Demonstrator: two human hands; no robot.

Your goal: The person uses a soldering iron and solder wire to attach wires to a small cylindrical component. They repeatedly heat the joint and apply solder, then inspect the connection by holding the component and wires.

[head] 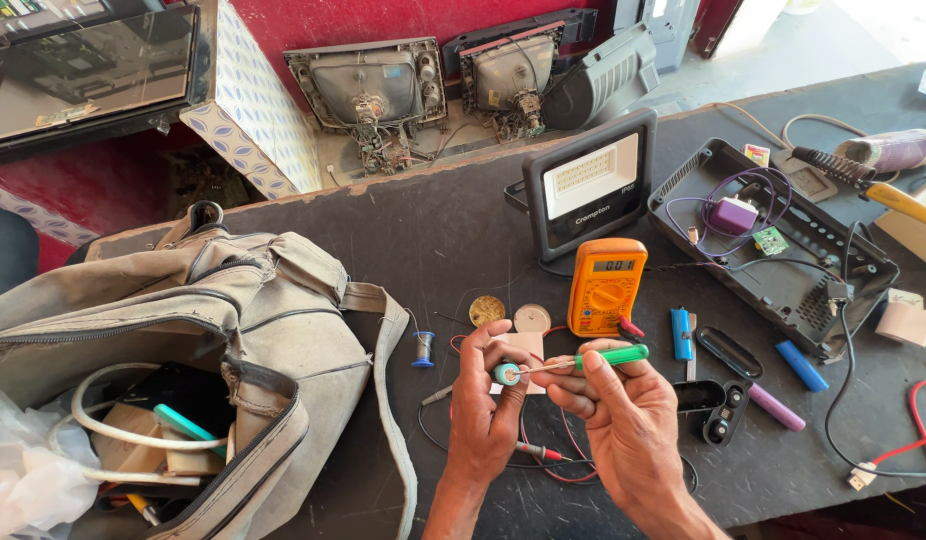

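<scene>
Pinching a small round teal spool point(506, 374) in our left hand point(486, 400), we close our right hand point(615, 412) fingers on a green-handled screwdriver point(593, 359), its thin metal tip touching the spool. Both hover above the dark matte counter point(423, 230), just before the orange meter point(605, 286) and beside the worn canvas bag point(213, 300).

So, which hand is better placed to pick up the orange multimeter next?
The right hand, probably. It lies closer below the orange multimeter, but it holds the green screwdriver and must free it first. The left hand pinches a small round part and sits farther left.
</scene>
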